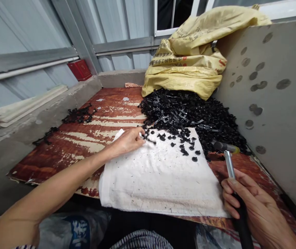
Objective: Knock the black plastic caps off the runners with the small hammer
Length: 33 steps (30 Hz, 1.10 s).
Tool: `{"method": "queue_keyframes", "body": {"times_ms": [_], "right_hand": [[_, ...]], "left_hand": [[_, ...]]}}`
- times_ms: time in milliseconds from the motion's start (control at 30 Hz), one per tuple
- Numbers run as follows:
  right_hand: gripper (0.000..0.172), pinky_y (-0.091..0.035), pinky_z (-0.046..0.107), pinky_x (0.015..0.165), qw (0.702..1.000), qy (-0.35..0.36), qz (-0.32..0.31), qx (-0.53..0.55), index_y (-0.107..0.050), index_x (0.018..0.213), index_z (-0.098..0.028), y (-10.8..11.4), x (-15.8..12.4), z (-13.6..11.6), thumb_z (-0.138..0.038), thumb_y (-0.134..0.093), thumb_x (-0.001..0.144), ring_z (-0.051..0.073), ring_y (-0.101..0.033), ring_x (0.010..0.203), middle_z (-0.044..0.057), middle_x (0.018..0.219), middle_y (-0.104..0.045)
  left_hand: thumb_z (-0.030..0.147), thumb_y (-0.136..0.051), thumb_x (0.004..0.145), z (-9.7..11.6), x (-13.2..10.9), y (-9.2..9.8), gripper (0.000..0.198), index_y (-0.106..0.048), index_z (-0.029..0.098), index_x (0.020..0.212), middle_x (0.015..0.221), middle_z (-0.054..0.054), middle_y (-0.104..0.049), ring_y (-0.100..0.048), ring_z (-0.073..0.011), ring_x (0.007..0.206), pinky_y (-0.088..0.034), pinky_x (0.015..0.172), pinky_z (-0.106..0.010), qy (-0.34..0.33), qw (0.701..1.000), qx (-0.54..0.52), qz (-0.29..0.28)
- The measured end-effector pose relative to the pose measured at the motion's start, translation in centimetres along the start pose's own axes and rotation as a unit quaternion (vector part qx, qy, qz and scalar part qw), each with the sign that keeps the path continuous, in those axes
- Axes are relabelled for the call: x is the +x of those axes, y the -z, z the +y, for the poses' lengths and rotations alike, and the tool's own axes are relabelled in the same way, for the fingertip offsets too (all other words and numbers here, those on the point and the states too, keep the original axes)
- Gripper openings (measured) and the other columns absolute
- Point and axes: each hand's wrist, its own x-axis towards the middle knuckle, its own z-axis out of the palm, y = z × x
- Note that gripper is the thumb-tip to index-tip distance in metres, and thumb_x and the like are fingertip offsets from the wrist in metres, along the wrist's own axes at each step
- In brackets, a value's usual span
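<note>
My left hand (127, 141) reaches across a folded white cloth (158, 176) and pinches a small black part (148, 137) at the cloth's far edge. Several more loose black parts (182, 145) lie scattered on the cloth beyond it. My right hand (251, 204) is closed around the black handle of a small hammer (228, 155), whose metal shaft points up and away and whose head hangs over the cloth's right corner. Behind the cloth rises a large heap of black parts (189, 110).
A worn red-brown board (85, 138) carries the cloth and heap. A yellow sack (194, 58) slumps behind the heap. A grey spotted panel (272, 97) walls the right side. Small clusters of black parts (79, 116) lie at the left, and a red box (79, 69) sits on the ledge.
</note>
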Motion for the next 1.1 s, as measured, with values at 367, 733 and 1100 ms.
{"method": "queue_keyframes", "body": {"times_ms": [367,733,1100], "right_hand": [[0.047,-0.035,0.013,0.027,1.0,0.013,0.001,-0.003,-0.054,0.085,-0.024,0.0,-0.1,0.1,-0.039,-0.088,0.057,0.005,-0.039,0.039,-0.007,0.057,-0.052],[0.048,-0.033,0.015,0.024,1.0,0.015,0.018,0.016,-0.055,0.082,-0.024,0.0,0.1,0.1,-0.035,-0.09,0.05,0.007,-0.037,0.037,-0.006,0.053,-0.052],[0.052,-0.031,0.016,0.023,0.999,0.004,0.05,0.009,-0.056,0.079,-0.024,-0.2,0.2,-0.1,-0.037,-0.091,0.043,0.008,-0.036,0.036,-0.006,0.051,-0.051]], "left_hand": [[0.021,-0.038,0.092,2.6,3.1,-3.0,0.028,-0.063,0.022,0.106,0.101,-0.008,-0.055,-0.051,-0.0223,0.097,-0.042,0.072,-0.032,-0.152,0.93,0.335,0.026],[0.012,-0.039,0.087,2.1,3.4,-3.5,0.022,-0.059,0.018,0.081,0.088,-0.007,-0.059,-0.053,-0.0203,0.088,-0.041,0.072,-0.031,-0.164,0.946,0.279,-0.032],[0.011,-0.037,0.089,2.0,3.0,-4.6,0.031,-0.064,0.02,0.1,0.098,-0.008,-0.057,-0.05,-0.0223,0.098,-0.043,0.079,-0.034,-0.179,0.934,0.307,0.018]]}}
